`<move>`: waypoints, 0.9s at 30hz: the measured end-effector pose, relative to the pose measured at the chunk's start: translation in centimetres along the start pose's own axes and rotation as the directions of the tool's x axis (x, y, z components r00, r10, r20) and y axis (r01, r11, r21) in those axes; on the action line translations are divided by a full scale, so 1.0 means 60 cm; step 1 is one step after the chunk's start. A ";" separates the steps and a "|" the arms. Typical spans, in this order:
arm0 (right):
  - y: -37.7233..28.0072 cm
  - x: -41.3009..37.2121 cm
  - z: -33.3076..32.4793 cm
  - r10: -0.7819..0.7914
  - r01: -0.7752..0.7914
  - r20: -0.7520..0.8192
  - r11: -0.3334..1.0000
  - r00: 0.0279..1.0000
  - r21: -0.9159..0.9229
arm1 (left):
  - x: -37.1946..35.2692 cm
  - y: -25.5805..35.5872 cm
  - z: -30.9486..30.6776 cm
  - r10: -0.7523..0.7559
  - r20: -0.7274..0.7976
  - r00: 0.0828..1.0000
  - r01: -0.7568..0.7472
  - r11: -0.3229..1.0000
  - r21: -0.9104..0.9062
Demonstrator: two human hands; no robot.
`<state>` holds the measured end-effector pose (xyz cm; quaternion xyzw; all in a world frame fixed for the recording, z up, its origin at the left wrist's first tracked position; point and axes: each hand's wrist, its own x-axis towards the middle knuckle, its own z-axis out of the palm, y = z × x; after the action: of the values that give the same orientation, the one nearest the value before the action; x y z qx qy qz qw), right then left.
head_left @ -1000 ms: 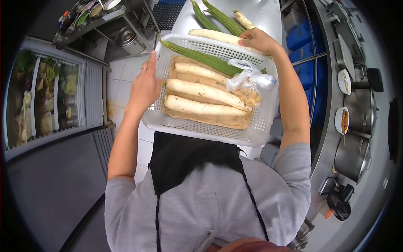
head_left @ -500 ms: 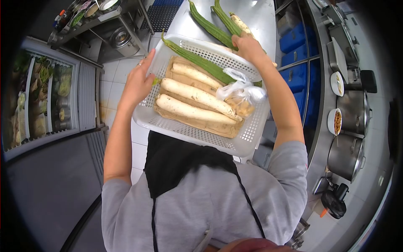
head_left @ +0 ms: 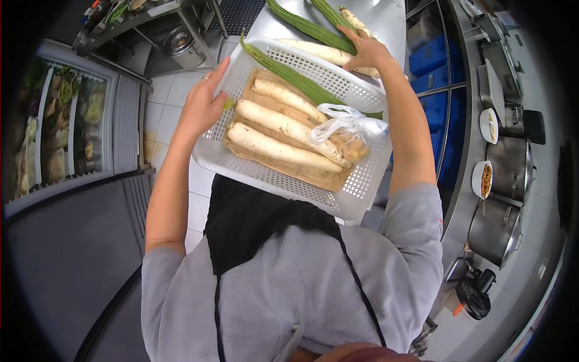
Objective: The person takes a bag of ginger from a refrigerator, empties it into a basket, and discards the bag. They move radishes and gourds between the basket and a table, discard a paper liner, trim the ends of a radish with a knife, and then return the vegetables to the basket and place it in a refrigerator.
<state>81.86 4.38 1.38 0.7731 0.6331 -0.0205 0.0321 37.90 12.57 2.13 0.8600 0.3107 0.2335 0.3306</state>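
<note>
My left hand (head_left: 206,99) is closed on the left rim of a white perforated plastic basket (head_left: 211,155), thumb on the inner side. In the basket lie several white daikon radishes (head_left: 283,128) on brown paper, a long green ridge gourd (head_left: 289,77) along the far side, and a knotted clear plastic bag (head_left: 350,130) with yellowish contents. Beyond the far rim, my right hand (head_left: 369,53) is spread, thumb apart from fingers, over a daikon (head_left: 319,52) on the steel table. Its fingertips reach the end of a ridge gourd (head_left: 310,30).
Another ridge gourd (head_left: 330,15) and a smaller daikon (head_left: 356,21) lie on the steel table (head_left: 259,27). Blue bins (head_left: 431,87) stand at the right, beside a counter with white bowls (head_left: 482,180) and large pots (head_left: 494,229). A glass-front fridge (head_left: 66,127) is at the left.
My right hand has shifted slightly up and right, and its fingers have spread apart. The basket has tilted a little, with my left hand still on its rim.
</note>
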 end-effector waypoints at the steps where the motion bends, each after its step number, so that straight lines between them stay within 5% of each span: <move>1: -0.004 0.002 0.004 -0.014 0.012 -0.066 1.000 0.998 -0.022 | 0.000 0.006 -0.003 -0.015 0.000 1.000 0.015 1.000 -0.006; 4: -0.038 -0.009 -0.049 -0.030 0.019 -0.175 0.998 0.984 -0.066 | 0.000 0.002 -0.003 -0.030 -0.008 1.000 0.030 1.000 0.001; 5: -0.054 -0.019 -0.072 -0.104 0.116 -0.334 0.993 0.937 0.016 | 0.001 -0.002 0.001 -0.033 -0.018 0.999 0.033 0.999 0.002; 8: -0.153 -0.103 -0.123 -0.108 0.171 -0.245 0.953 0.963 0.251 | 0.003 -0.004 0.001 0.009 -0.026 1.000 -0.010 0.999 -0.036; 10: -0.223 -0.147 -0.099 -0.232 0.252 -0.135 0.955 0.963 0.158 | 0.003 0.001 -0.001 -0.035 -0.006 0.999 0.035 0.999 -0.035; 12: -0.267 -0.158 -0.057 -0.159 0.155 0.068 0.986 0.985 0.063 | 0.007 0.000 -0.004 -0.050 0.006 0.999 0.050 0.998 -0.025; 16: -0.275 -0.148 -0.001 -0.142 0.145 -0.168 0.989 0.976 0.009 | 0.010 -0.004 0.003 -0.034 -0.014 0.999 0.034 0.999 -0.009; 21: -0.278 -0.146 0.002 -0.191 0.205 -0.242 0.978 0.951 0.034 | 0.003 -0.009 0.005 -0.015 -0.050 0.999 0.015 1.000 -0.008; 24: -0.279 -0.158 -0.057 -0.133 0.236 -0.462 0.956 0.877 0.173 | 0.004 -0.016 0.003 -0.011 -0.078 0.997 0.011 1.000 0.009; 25: -0.271 -0.153 -0.076 -0.102 0.311 -0.637 0.923 0.764 0.225 | 0.004 -0.019 0.004 -0.006 -0.080 0.997 0.004 1.000 -0.014; 27: -0.255 -0.147 -0.127 0.079 0.307 -0.692 0.856 0.718 0.416 | 0.000 -0.019 0.005 -0.008 -0.071 0.997 0.006 1.000 -0.027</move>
<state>65.05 -0.67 9.27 0.6630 0.6192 0.1009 -0.4085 37.68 13.11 1.14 0.8455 0.3223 0.2668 0.3317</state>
